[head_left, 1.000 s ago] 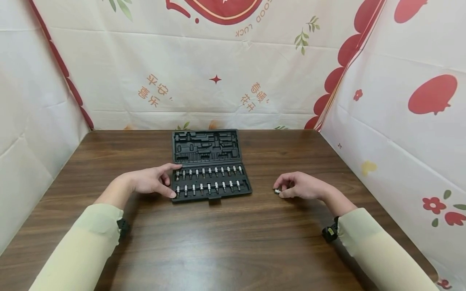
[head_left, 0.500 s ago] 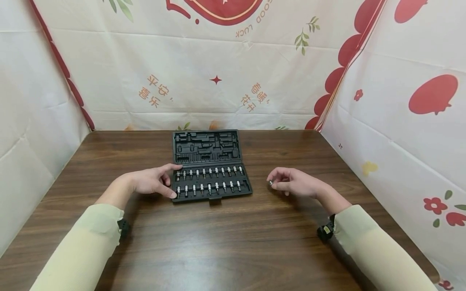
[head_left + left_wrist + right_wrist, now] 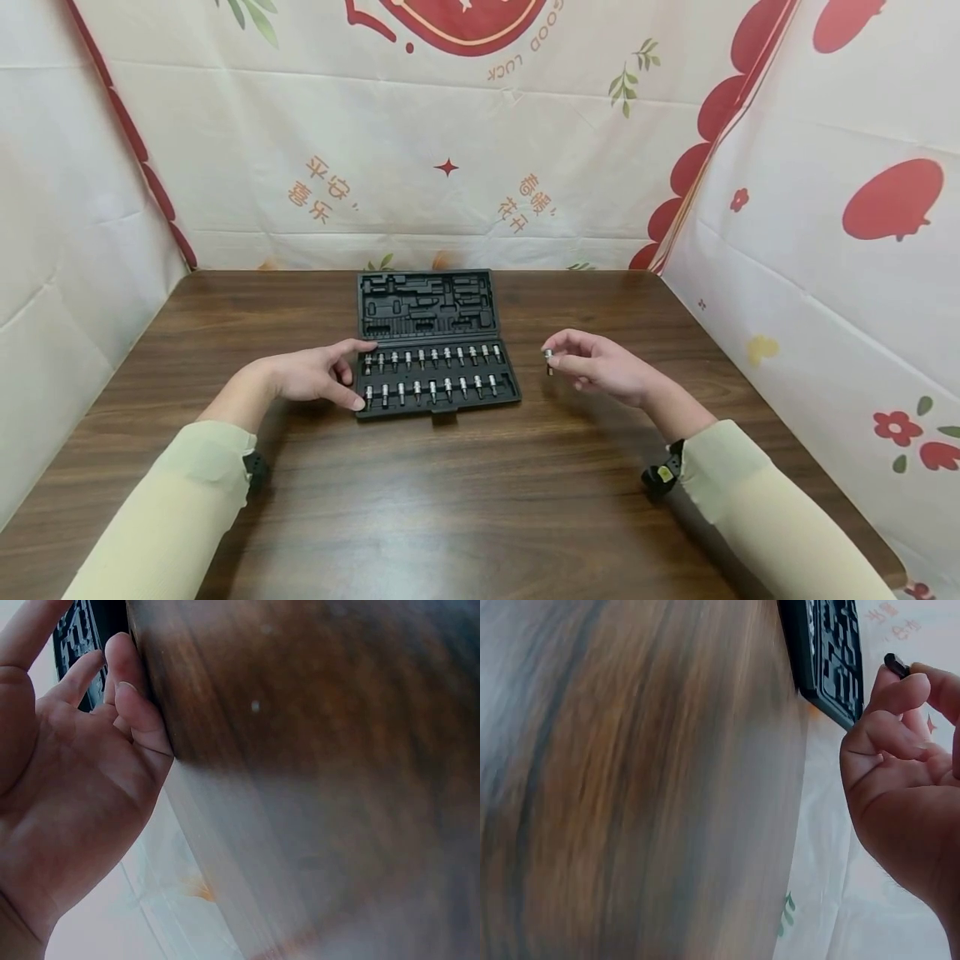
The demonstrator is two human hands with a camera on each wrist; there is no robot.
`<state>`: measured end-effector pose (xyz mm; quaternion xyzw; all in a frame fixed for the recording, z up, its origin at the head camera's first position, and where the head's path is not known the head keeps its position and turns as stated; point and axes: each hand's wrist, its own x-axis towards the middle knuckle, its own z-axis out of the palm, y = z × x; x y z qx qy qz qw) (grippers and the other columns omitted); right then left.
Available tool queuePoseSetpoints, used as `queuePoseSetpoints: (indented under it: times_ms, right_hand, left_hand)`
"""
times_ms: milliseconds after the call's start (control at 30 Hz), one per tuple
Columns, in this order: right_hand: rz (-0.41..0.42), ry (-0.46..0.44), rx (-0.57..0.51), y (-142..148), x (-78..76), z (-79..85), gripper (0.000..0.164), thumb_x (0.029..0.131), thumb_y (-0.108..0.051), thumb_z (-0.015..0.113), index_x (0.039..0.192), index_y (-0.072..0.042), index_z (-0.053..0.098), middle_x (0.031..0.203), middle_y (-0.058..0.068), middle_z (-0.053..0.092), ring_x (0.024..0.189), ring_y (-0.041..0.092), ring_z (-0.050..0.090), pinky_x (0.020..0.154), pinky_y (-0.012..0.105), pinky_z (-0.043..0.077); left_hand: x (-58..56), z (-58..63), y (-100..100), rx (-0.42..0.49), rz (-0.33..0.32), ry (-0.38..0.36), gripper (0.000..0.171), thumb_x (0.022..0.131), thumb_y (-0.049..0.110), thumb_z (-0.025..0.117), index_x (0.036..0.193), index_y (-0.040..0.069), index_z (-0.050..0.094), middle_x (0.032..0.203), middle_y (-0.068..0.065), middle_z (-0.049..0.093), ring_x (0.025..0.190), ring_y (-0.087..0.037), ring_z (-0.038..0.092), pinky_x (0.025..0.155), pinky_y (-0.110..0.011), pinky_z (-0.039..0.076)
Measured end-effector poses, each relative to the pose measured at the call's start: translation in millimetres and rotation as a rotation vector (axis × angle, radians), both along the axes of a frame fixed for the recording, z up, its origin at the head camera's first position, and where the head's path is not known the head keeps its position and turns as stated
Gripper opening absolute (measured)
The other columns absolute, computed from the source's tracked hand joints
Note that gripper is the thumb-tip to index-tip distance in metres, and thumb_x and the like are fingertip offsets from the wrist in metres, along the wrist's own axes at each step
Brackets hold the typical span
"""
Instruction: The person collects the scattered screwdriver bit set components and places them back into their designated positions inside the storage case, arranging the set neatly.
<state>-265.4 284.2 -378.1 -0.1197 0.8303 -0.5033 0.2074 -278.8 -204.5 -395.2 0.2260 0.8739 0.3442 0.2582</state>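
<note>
An open black socket case lies on the table with its lid tipped back. Two rows of silver bit sockets stand in its base, and at the front row's right end is a bare stretch. At the case's left side my left hand rests, its extended thumb on the front corner and index finger near the hinge. To the right of the case, my right hand pinches one bit socket above the table, dark bit pointing down. The right wrist view shows the bit's dark end beyond the fingertips.
The brown wooden table reaches to a patterned cloth at the back, with more cloth along both sides. A small latch juts from the case's front edge.
My right hand has lifted the bit socket off the table, moved it left towards the case and turned it upright. The left hand stays where it was on the case.
</note>
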Motion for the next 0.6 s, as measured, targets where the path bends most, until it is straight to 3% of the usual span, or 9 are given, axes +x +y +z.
queuePoseSetpoints:
  times_ms: [300,600]
  right_hand:
    - [-0.025,0.018,0.017,-21.7,-4.6,-0.6,0.039,0.110,-0.030,0.069,0.137,-0.003,0.061,0.106,0.013,0.060,0.077,0.018,0.054,0.067,0.029,0.049]
    - [-0.004,0.111,0.197,-46.4,-12.4,-7.9,0.023,0.105,-0.026,0.075,0.120,-0.009,0.075,0.103,0.007,0.071,0.085,0.023,0.062,0.072,0.031,0.055]
  left_hand:
    - [-0.6,0.1,1.3,-0.006,0.003,-0.002,0.107,0.093,0.034,0.090,0.175,0.015,0.024,0.114,-0.012,0.053,0.099,-0.024,0.051,0.085,-0.037,0.045]
    - [-0.1,0.3,1.4,-0.008,0.008,-0.006,0.107,0.092,0.033,0.091,0.175,0.015,0.024,0.114,-0.012,0.054,0.099,-0.024,0.052,0.085,-0.037,0.046]
